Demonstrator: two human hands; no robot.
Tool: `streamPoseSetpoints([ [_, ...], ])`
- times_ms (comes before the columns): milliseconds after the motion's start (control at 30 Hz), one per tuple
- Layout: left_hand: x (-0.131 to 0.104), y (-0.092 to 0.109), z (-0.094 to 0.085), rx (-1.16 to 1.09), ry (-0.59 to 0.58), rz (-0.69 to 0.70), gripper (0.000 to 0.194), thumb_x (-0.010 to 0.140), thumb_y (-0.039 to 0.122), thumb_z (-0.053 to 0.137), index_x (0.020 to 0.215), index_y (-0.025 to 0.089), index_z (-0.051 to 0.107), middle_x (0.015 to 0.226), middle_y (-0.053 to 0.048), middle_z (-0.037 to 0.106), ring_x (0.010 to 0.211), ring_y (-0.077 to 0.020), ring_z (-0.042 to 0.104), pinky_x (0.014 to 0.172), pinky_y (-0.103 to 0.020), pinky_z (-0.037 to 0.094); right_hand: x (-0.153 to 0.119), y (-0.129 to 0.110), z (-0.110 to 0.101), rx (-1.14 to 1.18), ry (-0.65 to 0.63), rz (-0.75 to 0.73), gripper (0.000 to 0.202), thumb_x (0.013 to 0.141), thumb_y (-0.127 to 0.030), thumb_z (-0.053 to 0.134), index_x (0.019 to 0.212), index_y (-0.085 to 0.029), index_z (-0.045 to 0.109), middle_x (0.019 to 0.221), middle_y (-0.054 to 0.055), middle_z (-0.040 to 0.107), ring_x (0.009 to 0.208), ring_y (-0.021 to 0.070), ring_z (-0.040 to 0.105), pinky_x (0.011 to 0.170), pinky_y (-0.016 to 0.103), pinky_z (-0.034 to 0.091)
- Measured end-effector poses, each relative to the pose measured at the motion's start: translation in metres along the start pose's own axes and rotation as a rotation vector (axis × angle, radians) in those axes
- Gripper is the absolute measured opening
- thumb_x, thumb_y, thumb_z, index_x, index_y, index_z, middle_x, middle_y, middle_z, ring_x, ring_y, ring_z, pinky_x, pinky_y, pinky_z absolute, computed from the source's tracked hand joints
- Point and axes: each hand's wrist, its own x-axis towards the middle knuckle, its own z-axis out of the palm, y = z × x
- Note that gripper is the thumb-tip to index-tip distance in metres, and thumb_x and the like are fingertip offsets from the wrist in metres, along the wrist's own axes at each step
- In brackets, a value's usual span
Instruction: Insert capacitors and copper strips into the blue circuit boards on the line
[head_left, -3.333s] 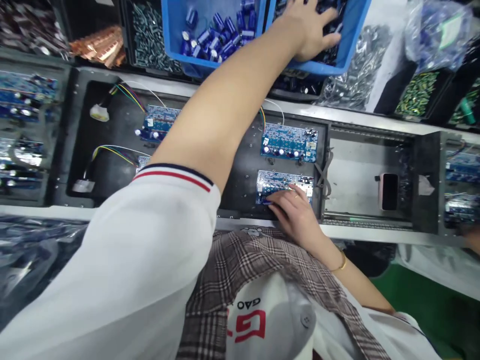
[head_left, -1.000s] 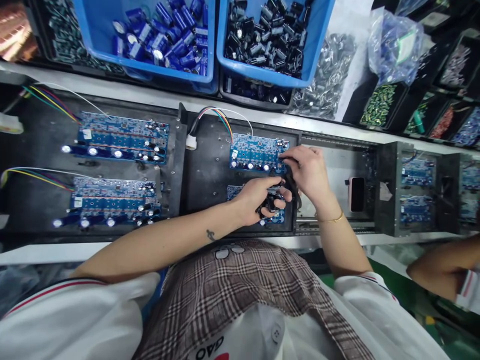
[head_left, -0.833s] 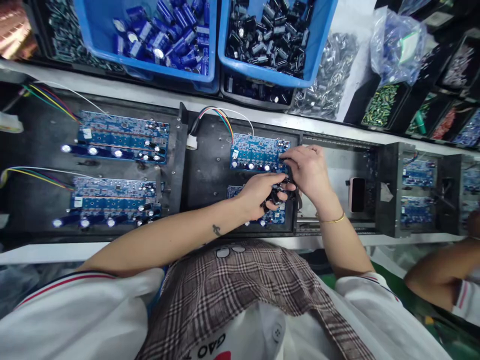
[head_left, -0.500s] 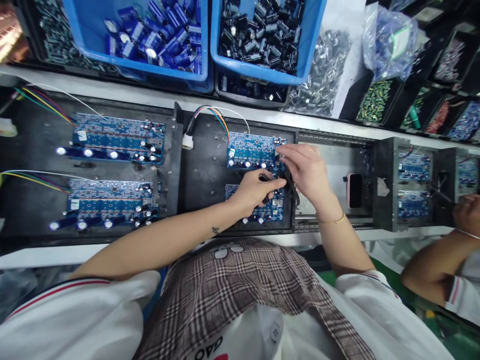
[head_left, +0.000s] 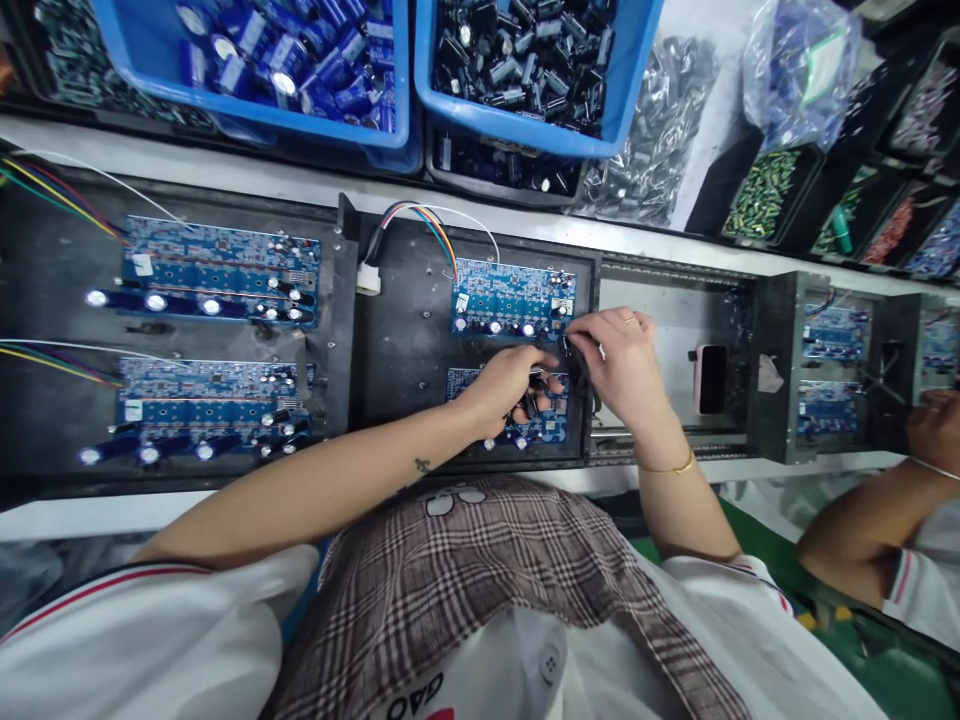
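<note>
Black capacitors [head_left: 532, 403] in left hand [head_left: 507, 388] above blue circuit board [head_left: 553, 424]

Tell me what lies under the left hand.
A blue circuit board lies beneath the left hand. Its far left corner, right end and some parts along its near edge show. The hand and the black components it holds cover the middle; what's mounted there is hidden.

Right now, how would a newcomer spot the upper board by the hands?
Below the blue bins is the tray under the left hand. Its upper board has coloured wires at its left end, while the hand partly covers the lower board.
</note>
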Motion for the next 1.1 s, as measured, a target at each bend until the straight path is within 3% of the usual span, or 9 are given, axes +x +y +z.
streamPoseSetpoints([
  [167, -0.003, -0.003, 0.001, 0.046, -0.046, -0.031, 0.027, 0.100, 0.035, 0.037, 0.099, 0.016, 0.056, 0.064, -0.003, 0.060, 0.041, -0.0079, 0.047, 0.034, -0.016, 0.018, -0.006, -0.003, -0.002, -0.035, -0.044, -0.022, 0.013, 0.094, -0.030, 0.060, 0.104, -0.024, 0.066, 0.102, 0.003, 0.073, 0.103, 0.0247, 0.059, 0.098, 0.043, 0.030],
  [267, -0.003, -0.005, 0.001, 0.049, -0.054, -0.047, 0.025, 0.099, 0.033, 0.041, 0.096, 0.015, 0.059, 0.062, -0.001, 0.057, 0.042, -0.0074, 0.047, 0.034, -0.016, 0.018, -0.006, -0.006, 0.004, -0.064, -0.065, -0.013, 0.015, 0.093, -0.025, 0.060, 0.107, -0.023, 0.065, 0.103, 0.005, 0.072, 0.104, 0.0262, 0.059, 0.100, 0.045, 0.029],
  [467, -0.005, 0.001, 0.000, 0.025, -0.050, -0.072, 0.022, 0.091, 0.026, 0.049, 0.099, 0.014, 0.065, 0.063, 0.000, 0.055, 0.042, -0.0062, 0.047, 0.034, -0.016, 0.014, -0.007, -0.010, 0.001, 0.143, 0.012, 0.060, 0.022, 0.098, -0.028, 0.053, 0.115, -0.029, 0.066, 0.112, 0.001, 0.073, 0.110, 0.0234, 0.059, 0.102, 0.044, 0.033],
  [567, -0.004, 0.003, -0.001, 0.014, -0.072, -0.091, 0.022, 0.090, 0.028, 0.049, 0.095, 0.014, 0.065, 0.062, -0.001, 0.055, 0.043, -0.0067, 0.047, 0.034, -0.016, 0.015, -0.008, -0.007, 0.000, 0.197, 0.058, 0.106, 0.017, 0.094, -0.031, 0.060, 0.109, -0.029, 0.068, 0.104, 0.001, 0.075, 0.100, 0.0215, 0.064, 0.101, 0.044, 0.036],
  [633, -0.002, 0.002, -0.002, 0.003, -0.101, -0.111, 0.021, 0.090, 0.029, 0.047, 0.092, 0.014, 0.062, 0.061, -0.001, 0.056, 0.043, -0.0077, 0.048, 0.034, -0.016, 0.016, -0.008, -0.005, 0.002, 0.209, 0.074, 0.108, 0.015, 0.093, -0.028, 0.061, 0.107, -0.028, 0.067, 0.102, 0.000, 0.075, 0.095, 0.0193, 0.067, 0.105, 0.045, 0.034],
  [833, -0.001, 0.000, -0.005, -0.023, -0.266, -0.136, 0.018, 0.092, 0.028, 0.041, 0.084, 0.015, 0.052, 0.066, -0.008, 0.063, 0.042, -0.0093, 0.047, 0.032, -0.017, 0.015, -0.003, -0.004, 0.008, 0.151, 0.036, 0.017, 0.018, 0.096, -0.021, 0.050, 0.102, -0.028, 0.066, 0.106, 0.000, 0.075, 0.104, 0.0185, 0.068, 0.117, 0.051, 0.020],
  [1100, -0.011, 0.007, -0.005, -0.094, -0.309, -0.058, 0.010, 0.096, 0.025, 0.047, 0.102, 0.019, 0.050, 0.071, -0.005, 0.064, 0.044, -0.0079, 0.048, 0.034, -0.014, 0.015, -0.001, -0.003, 0.009, 0.040, 0.042, -0.016, 0.023, 0.099, -0.022, 0.046, 0.106, -0.027, 0.068, 0.107, 0.001, 0.074, 0.101, 0.0192, 0.068, 0.117, 0.055, 0.019],
])
